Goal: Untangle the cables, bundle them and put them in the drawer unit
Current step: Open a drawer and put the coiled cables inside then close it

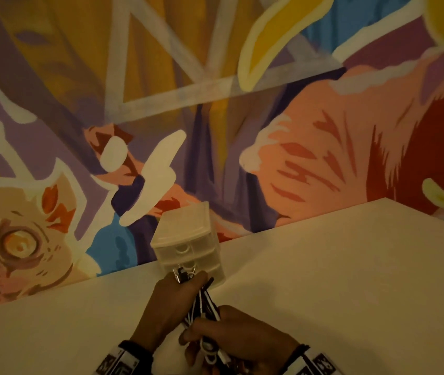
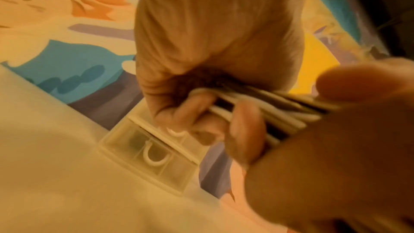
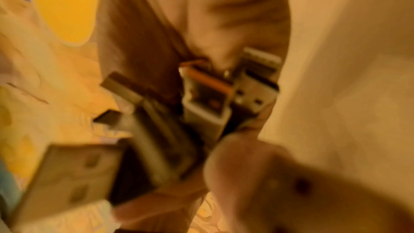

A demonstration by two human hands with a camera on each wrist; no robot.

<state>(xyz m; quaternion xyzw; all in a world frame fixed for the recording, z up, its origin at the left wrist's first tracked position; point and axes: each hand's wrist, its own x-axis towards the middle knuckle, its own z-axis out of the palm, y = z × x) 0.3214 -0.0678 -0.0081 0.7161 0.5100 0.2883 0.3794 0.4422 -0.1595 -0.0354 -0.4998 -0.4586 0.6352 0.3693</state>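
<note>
We hold the cables (image 1: 205, 307) as one gathered bunch between both hands, raised just in front of the drawer unit (image 1: 188, 244), which stands on the pale surface (image 1: 337, 266) against the painted wall (image 1: 296, 131). The left hand (image 1: 173, 301) has its fingers (image 2: 192, 107) curled tight around the far end, where the plugs (image 3: 224, 95) stick out together. The right hand (image 1: 238, 334) closes around the near end, with loops hanging below it.

The drawers look closed, so we judge the bundling as nearly done and the stowing as not yet begun. To do this well, we keep the strands parallel and the plugs level, and fold the bunch short enough for a drawer. One hand should take the whole bunch firmly, so that the other can pull a drawer handle (image 2: 155, 155) without the loops springing loose. The light unit may slide, so we pull gently.
</note>
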